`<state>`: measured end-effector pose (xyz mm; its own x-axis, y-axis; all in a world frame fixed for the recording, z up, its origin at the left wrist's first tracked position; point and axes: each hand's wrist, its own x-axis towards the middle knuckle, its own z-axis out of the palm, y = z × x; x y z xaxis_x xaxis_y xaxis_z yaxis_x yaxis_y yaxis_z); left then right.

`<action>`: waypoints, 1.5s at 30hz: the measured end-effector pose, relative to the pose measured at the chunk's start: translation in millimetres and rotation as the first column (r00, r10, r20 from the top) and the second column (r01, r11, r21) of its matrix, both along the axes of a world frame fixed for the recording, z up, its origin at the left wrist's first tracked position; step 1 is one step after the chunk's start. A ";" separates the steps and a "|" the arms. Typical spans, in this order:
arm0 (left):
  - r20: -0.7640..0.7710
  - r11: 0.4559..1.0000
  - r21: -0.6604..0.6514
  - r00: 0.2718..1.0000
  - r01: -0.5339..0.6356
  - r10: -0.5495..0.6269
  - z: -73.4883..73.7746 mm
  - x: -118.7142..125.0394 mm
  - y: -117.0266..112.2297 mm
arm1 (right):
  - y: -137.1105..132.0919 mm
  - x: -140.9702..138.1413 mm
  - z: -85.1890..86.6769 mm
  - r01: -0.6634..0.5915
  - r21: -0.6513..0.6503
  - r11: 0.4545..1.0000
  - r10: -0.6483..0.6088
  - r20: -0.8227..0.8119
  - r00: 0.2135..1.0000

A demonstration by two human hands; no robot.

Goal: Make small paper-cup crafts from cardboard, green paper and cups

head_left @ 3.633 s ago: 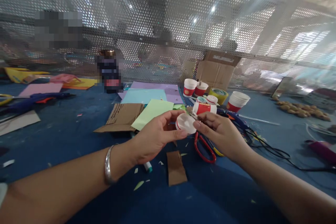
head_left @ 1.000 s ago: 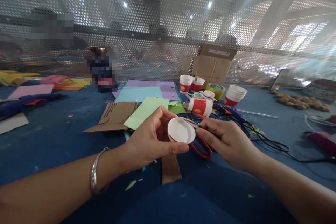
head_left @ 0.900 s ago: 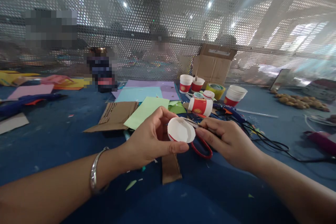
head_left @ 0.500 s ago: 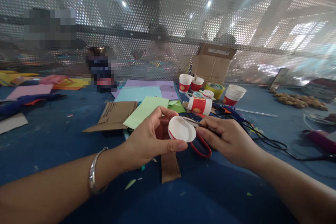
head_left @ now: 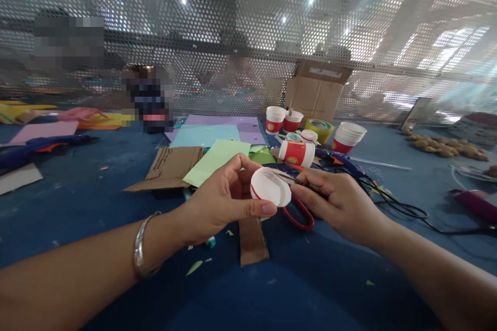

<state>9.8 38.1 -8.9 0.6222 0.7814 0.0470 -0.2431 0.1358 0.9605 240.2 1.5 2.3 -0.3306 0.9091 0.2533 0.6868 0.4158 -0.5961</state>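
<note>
Between thumb and fingers, my left hand (head_left: 229, 196) grips the cut-down bottom of a paper cup (head_left: 269, 189), white inside with a red edge. Its open side is tilted towards me. On the right, my right hand (head_left: 336, 199) is closed on scissors with red handles (head_left: 301, 217); the metal blades reach the far rim of the cup piece. Part of the scissors is hidden behind my fingers. Below the hands lies a strip of brown cardboard (head_left: 252, 243), with small paper scraps around it on the blue table.
Behind my hands are green paper (head_left: 217, 160), corrugated cardboard (head_left: 174, 165), a paper cup on its side (head_left: 297, 153), stacked cups (head_left: 348, 137) and yellow tape (head_left: 318, 131). A blue glue gun (head_left: 344, 161) trails black cable on the right. A perforated screen (head_left: 202, 36) stands behind.
The cup piece has turned slightly in my left hand, and the scissor blades sit a little differently on its rim. Both hands otherwise stay nearly in place; the view shifts slightly.
</note>
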 end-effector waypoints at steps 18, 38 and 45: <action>0.065 0.996 -0.087 0.997 0.036 -0.030 1.4 -0.6 -1.1 | 1.0 1.3 0.6 -0.003 0.022 1.000 0.003 0.000 1.000; 0.130 0.981 -0.114 0.982 0.155 -0.140 0.2 -2.1 2.8 | -0.2 1.1 2.7 -0.003 0.037 0.999 0.003 -0.009 1.000; 0.102 0.979 -0.114 0.982 0.168 -0.157 0.2 -5.2 4.0 | -1.9 2.5 1.9 -0.007 0.027 1.000 0.007 -0.005 1.000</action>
